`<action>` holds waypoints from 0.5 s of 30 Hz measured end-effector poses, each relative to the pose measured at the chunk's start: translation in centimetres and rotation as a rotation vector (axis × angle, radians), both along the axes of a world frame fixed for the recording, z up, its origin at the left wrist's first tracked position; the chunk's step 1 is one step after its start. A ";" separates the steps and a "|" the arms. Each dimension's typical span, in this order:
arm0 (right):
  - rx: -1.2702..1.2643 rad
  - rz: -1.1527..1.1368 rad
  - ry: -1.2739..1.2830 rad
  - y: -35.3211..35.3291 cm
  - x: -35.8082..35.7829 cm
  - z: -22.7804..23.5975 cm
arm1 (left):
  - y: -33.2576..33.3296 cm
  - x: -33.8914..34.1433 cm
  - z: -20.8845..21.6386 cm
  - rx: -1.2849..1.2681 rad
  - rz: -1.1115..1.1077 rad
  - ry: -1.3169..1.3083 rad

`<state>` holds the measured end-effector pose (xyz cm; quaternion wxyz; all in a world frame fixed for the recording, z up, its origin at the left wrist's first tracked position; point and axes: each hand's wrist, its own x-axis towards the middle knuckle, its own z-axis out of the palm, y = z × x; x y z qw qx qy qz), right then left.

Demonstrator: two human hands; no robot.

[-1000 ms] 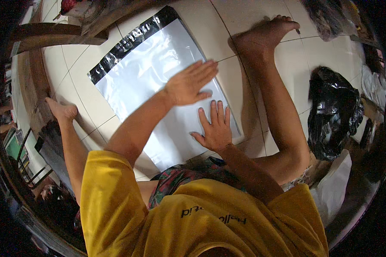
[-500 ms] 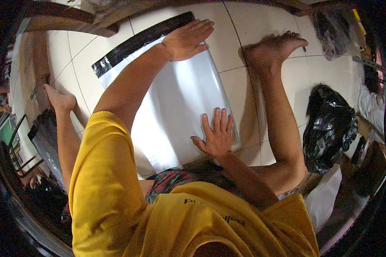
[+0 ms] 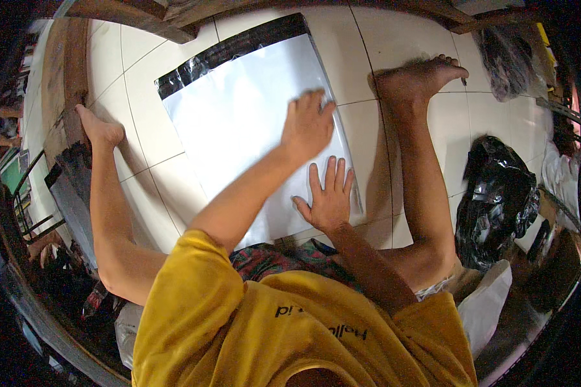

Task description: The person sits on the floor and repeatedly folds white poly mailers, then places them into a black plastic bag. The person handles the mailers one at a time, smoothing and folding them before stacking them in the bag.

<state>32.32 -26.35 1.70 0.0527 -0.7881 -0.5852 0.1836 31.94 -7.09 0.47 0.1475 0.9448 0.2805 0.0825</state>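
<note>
A large white plastic mailing bag (image 3: pixel 232 122) with a black band along its far edge lies flat on the tiled floor between my legs. On the right part of its surface rests my left hand (image 3: pixel 308 126), palm down, its fingers apart, slightly bent and a little blurred. Just nearer to me, my right hand (image 3: pixel 329 197) presses flat on the bag close to its right edge, fingers spread. Neither hand grips anything. The bag's near edge runs up to my patterned shorts (image 3: pixel 271 259).
A crumpled black plastic bag (image 3: pixel 494 200) sits right of my right leg. Behind it, at the far right, lies a dark bag in clear plastic (image 3: pixel 507 61). Wooden beams (image 3: pixel 76 71) stand left and along the far side. A grey plastic sheet (image 3: pixel 74 200) lies left of my left leg.
My left hand has slid from the far black band back toward me, across the bag to near my right hand. The right hand stays almost in place.
</note>
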 end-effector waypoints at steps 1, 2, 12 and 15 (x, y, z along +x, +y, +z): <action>-0.023 -0.009 0.012 0.0 0.0 0.0 | 2.3 0.9 -0.5 0.077 0.044 0.000; -0.004 -0.007 0.011 -0.2 -0.1 0.0 | 5.0 1.8 -0.8 0.123 0.061 0.004; 0.076 -0.003 0.019 -0.3 0.0 -0.2 | 12.7 4.3 -1.4 0.216 0.088 -0.015; 0.085 -0.004 0.012 -0.1 0.2 -0.4 | 7.3 2.5 1.6 0.167 0.059 0.047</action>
